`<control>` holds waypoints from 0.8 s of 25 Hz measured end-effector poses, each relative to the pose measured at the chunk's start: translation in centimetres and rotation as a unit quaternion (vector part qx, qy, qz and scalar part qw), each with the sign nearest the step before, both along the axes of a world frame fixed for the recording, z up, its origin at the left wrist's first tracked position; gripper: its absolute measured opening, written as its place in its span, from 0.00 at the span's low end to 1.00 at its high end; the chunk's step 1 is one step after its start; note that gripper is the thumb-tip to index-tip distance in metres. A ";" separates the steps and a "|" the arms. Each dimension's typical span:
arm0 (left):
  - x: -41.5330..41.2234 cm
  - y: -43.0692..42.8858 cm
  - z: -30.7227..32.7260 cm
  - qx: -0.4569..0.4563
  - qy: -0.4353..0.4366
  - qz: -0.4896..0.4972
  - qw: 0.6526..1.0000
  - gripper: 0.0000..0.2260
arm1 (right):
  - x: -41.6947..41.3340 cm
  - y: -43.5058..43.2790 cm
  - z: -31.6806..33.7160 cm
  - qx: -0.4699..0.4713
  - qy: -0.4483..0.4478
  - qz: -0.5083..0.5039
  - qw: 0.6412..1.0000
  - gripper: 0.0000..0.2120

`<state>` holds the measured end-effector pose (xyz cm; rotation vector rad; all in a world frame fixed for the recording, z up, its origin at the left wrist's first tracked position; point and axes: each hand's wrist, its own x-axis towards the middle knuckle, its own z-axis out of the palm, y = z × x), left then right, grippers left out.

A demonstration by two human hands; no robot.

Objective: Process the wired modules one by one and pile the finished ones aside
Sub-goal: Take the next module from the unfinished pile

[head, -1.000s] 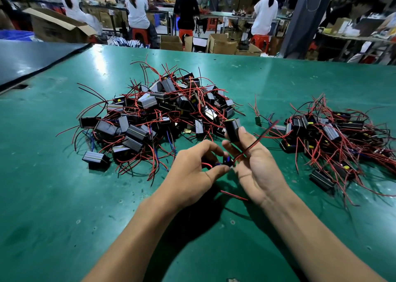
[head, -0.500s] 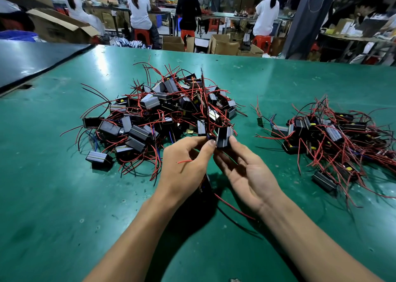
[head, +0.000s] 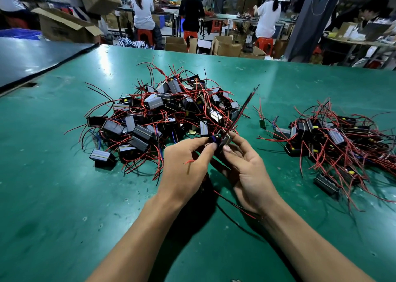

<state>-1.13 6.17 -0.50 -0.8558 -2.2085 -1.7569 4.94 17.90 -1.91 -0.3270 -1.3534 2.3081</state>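
Frame centre: left hand point(head: 186, 166) pinches a purple part point(head: 212, 138), right hand point(head: 248, 170) pinches the module point(head: 226, 141); best keep its wires point(head: 246, 104) untangled.

In the middle of the green table point(head: 53, 196), the left hand point(head: 184, 166) and the right hand point(head: 250, 170) meet, and both pinch one small module point(head: 226, 141) with the fingertips. From it a wire pair point(head: 246, 104), red and black, points up toward 1 o'clock. The big pile point(head: 162, 114) of wired modules lies at 11 o'clock from the hands, just beside them. A smaller pile point(head: 334, 140) lies at 3 o'clock, well apart from the big one. Seated workers point(head: 143, 10) are at 12 o'clock, beyond the far edge.
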 end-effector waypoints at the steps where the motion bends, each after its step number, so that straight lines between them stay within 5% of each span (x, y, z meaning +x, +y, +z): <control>1: 0.0 0.0 0.1 0.006 0.005 0.005 1.000 0.11 | 0.0 0.1 0.0 0.001 -0.002 0.004 1.000 0.15; 13: 0.1 -0.2 0.2 -0.015 0.037 -0.008 0.999 0.10 | 0.1 0.0 -0.1 -0.005 0.040 0.016 0.999 0.18; 20: -0.2 0.1 0.2 0.051 -0.072 -0.020 0.996 0.07 | 0.1 -0.1 0.0 -0.008 0.021 0.035 0.999 0.17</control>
